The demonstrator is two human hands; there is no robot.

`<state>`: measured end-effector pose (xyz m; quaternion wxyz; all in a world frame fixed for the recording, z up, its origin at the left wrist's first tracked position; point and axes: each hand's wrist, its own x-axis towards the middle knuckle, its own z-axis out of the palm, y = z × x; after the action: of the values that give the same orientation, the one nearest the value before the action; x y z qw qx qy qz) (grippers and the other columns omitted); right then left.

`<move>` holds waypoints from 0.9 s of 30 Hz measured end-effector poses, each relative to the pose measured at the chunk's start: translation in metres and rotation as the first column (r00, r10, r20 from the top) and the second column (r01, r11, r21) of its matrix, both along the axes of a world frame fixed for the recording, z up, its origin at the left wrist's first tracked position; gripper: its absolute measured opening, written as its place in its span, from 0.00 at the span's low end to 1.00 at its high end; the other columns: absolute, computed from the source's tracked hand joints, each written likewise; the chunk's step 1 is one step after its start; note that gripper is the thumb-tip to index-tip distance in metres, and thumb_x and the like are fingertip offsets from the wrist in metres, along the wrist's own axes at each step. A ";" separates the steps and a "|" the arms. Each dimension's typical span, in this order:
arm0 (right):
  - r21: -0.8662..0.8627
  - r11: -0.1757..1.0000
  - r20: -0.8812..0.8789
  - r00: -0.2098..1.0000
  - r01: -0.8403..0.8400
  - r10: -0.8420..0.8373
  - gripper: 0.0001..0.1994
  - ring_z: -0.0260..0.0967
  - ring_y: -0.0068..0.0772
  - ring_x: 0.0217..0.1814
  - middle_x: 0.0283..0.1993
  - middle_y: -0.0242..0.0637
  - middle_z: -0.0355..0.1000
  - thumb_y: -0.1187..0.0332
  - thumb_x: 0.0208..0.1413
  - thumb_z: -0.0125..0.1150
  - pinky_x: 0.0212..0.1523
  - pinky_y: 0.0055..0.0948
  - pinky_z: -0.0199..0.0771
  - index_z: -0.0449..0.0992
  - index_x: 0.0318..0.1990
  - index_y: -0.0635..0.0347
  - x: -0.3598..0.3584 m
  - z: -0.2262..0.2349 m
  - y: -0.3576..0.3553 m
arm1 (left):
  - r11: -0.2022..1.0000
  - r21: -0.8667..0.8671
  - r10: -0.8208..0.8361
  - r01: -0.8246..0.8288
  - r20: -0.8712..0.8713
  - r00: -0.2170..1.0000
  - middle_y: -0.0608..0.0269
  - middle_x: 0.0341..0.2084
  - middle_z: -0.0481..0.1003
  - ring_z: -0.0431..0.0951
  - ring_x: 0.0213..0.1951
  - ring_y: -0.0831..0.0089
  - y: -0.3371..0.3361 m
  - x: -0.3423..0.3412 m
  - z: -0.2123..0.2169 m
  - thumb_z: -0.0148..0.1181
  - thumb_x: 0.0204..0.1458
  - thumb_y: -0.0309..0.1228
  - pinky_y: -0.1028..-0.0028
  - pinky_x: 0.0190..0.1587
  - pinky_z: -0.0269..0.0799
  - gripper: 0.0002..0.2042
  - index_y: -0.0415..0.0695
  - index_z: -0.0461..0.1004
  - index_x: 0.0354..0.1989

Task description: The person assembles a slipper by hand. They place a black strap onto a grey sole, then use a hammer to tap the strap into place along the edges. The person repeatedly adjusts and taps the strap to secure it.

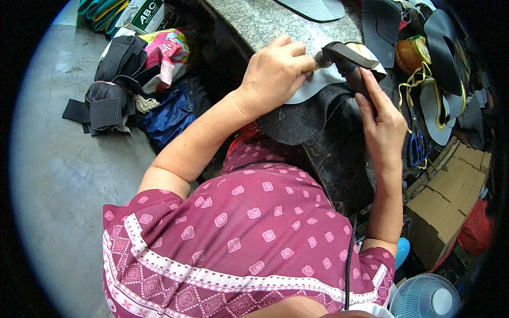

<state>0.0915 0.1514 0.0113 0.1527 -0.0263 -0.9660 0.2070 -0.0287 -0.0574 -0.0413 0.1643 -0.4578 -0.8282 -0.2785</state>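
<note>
My right hand is wrapped around the dark handle of a hammer, its index finger laid along the handle. The hammer's head is over a pale grey piece of sheet material on the stone-topped bench. My left hand is closed, fingers curled and pinching at the grey piece close beside the hammer head. What lies under those fingertips is partly hidden. Black textured material joins or lies under the grey piece and hangs over the bench's near edge.
Right of the bench are blue-handled scissors, yellow strips, a round brown container and dark cut pieces. Flattened cardboard and a fan stand lower right. Black fabric bundles and a blue bag lie left.
</note>
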 end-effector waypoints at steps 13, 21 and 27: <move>0.091 0.996 -0.068 0.998 -0.002 0.008 0.25 0.80 0.43 0.35 0.39 0.38 0.80 0.61 0.61 0.64 0.35 0.38 0.78 0.72 0.66 0.31 0.010 -0.018 -0.002 | 0.992 0.112 0.055 -0.066 0.096 0.994 0.66 0.29 0.76 0.75 0.38 0.62 -0.004 0.004 0.000 0.71 0.45 0.30 0.66 0.40 0.74 0.07 0.48 0.80 0.32; -0.147 0.984 -0.163 0.984 -0.101 0.077 0.21 0.79 0.35 0.55 0.56 0.40 0.79 0.69 0.61 0.64 0.54 0.31 0.76 0.76 0.63 0.48 0.007 0.005 0.010 | 0.998 0.043 -0.044 0.047 -0.071 0.996 0.67 0.27 0.74 0.75 0.37 0.63 -0.009 0.001 0.001 0.71 0.45 0.31 0.67 0.39 0.75 0.06 0.47 0.78 0.28; -0.023 0.993 -0.218 0.970 -0.116 0.108 0.24 0.76 0.37 0.46 0.49 0.41 0.77 0.71 0.60 0.65 0.47 0.34 0.75 0.74 0.64 0.48 0.007 0.004 -0.009 | 0.998 0.044 -0.043 0.047 -0.088 0.995 0.67 0.28 0.73 0.75 0.37 0.63 -0.009 0.001 0.000 0.71 0.44 0.30 0.66 0.39 0.75 0.06 0.48 0.78 0.28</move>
<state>0.0980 0.1427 0.0156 0.2445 0.0483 -0.9397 0.2342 -0.0275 -0.0662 -0.0410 0.2042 -0.4842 -0.8030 -0.2812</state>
